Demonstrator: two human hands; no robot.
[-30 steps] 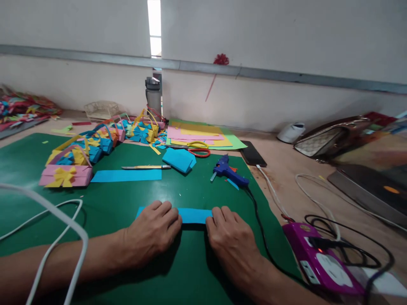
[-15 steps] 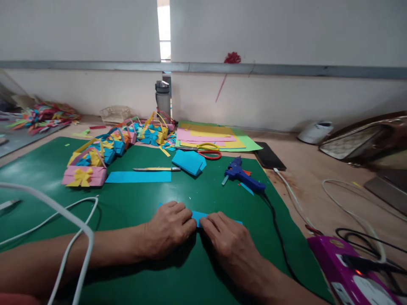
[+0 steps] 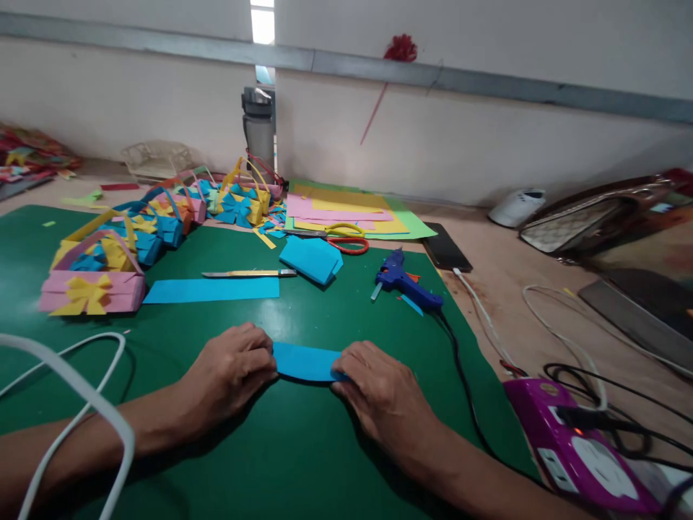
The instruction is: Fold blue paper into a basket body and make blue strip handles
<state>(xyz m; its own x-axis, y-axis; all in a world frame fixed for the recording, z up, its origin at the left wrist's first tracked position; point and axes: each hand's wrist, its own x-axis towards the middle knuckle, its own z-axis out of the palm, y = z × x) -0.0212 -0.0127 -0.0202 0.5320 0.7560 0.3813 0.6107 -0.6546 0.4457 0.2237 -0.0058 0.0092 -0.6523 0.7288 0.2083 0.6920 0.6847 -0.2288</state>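
Note:
A blue paper strip stretches between my two hands, just above or on the green mat; I cannot tell whether it touches. My left hand pinches its left end, and my right hand grips the right end, fingers closed. The strip bows slightly along its lower edge. Beyond my left hand lies a flat blue paper strip, with a craft knife along its upper edge. Folded blue paper rests to the right of the knife.
A blue glue gun lies right, its black cord running toward a purple power box. Scissors sit by stacked coloured paper. Small paper baskets line the left. A white cable crosses the left foreground.
My hands have moved apart, baring more of the blue strip between them. The view has tipped down and shifted, so the background sits higher.

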